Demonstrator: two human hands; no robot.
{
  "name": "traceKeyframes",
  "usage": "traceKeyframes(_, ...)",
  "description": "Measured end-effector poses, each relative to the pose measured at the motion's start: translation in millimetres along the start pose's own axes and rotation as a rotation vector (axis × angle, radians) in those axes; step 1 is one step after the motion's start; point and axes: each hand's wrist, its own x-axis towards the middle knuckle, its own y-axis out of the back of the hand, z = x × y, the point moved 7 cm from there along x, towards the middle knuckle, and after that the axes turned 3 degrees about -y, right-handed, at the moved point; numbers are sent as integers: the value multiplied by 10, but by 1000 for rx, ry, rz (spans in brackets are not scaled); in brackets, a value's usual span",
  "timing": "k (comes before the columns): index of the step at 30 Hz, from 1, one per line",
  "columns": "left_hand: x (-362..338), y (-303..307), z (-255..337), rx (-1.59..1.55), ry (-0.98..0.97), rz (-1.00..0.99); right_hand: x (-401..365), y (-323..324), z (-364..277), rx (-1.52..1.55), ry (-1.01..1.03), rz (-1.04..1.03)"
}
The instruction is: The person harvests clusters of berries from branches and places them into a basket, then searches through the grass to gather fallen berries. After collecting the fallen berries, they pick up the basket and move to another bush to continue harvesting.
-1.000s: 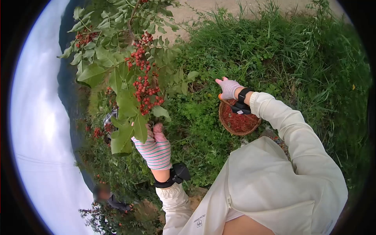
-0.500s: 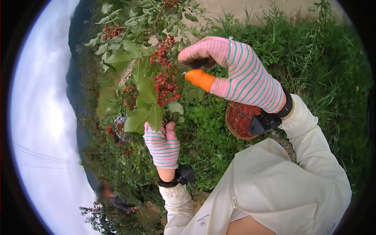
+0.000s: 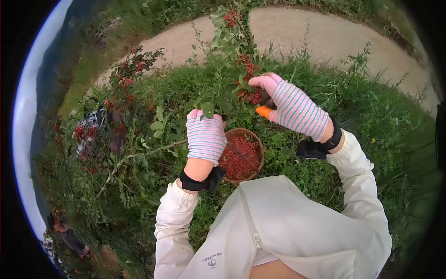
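Note:
My left hand (image 3: 206,136), in a pink glove with green stripes, is closed round a leafy Sichuan pepper branch (image 3: 226,86); leaves hide its fingertips. Small red Sichuan pepper berries (image 3: 253,96) hang in clusters along that branch. My right hand (image 3: 293,104) wears a matching glove and an orange thumb cover (image 3: 264,111). Its fingers and thumb curl round the lower berry cluster from the right, partly hiding it. Below and between the hands stands a round woven basket (image 3: 261,160) holding many picked red berries, with a stick-like handle across it.
More berry-laden bushes (image 3: 88,132) spread on the left, with a pale bag (image 3: 94,118) among them. Another person (image 3: 69,235) is at the lower left. Grass (image 3: 371,121) covers the right side, and a dirt path (image 3: 320,37) curves across the top.
The view has turned down and rightward, bringing the basket between my hands. My right hand has gone from open beside the berries to curled round a cluster. My left still grips the branch.

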Motion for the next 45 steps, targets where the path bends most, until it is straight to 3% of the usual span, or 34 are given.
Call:
traceKeyframes(4,-22,-25,-39,-13,-21,6,-77,-172,164,132,-299,184)
traceKeyframes(6,-45,-22,-53,3,-58,75,-51,-351,248,218,-260,266)
traceKeyframes(8,-57,-57,-68,-11,-55,69,-52,-430,316,188,-422,434)
traceKeyframes(9,-69,-53,-67,-9,-56,110,-40,-439,259,60,-400,525)
traceKeyframes(12,-89,-56,-78,-38,-53,131,4,-498,213,-133,-476,573)
traceKeyframes(14,-72,-67,-88,-64,-46,115,-64,-500,190,-99,-467,627)
traceKeyframes(16,-76,-88,-87,-71,-60,104,-155,-485,228,158,-457,632)
traceKeyframes(17,-87,-107,-101,-77,-56,105,-171,-507,290,432,-367,678)
traceKeyframes(18,-105,-118,-106,-67,-70,127,-196,-519,363,536,-475,685)
traceKeyframes(21,-126,-155,-122,-66,-75,155,-237,-419,405,702,-371,666)
traceKeyframes(26,-81,-249,-149,-104,-44,78,-190,-394,424,615,-382,449)
traceKeyframes(34,-86,-177,-152,-36,-71,165,-144,-370,404,421,-368,468)
traceKeyframes(36,-72,-149,-147,-36,-73,143,-159,-301,350,217,-395,469)
traceKeyframes(40,-48,-189,-127,-93,-94,72,-108,-306,455,161,-452,387)
traceKeyframes(45,-61,-210,-162,-66,-82,141,-35,-321,446,169,-422,472)
